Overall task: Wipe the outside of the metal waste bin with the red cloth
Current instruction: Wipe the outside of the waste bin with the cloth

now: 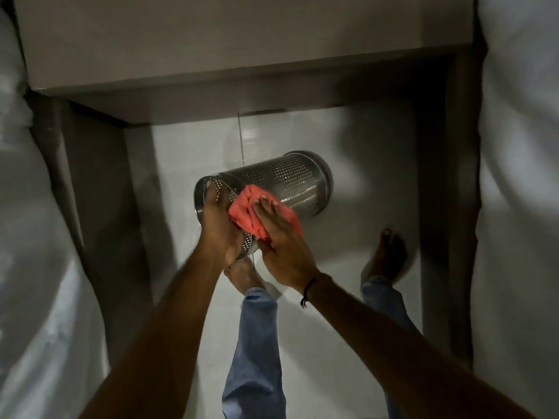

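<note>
A perforated metal waste bin (290, 179) is held on its side in the air above the floor, its open rim toward me and its base pointing away to the right. My left hand (216, 225) grips the rim, fingers reaching into the opening. The red cloth (245, 211) lies bunched on the bin's outer wall near the rim. My right hand (278, 234) presses flat on the cloth, fingers spread over it.
Pale floor tiles (187, 164) lie below, with my bare feet (388, 252) and jeans-clad legs (257, 343) on them. A grey ledge or counter (211, 49) overhangs at the top. Dark walls (99, 176) close in on the left and right.
</note>
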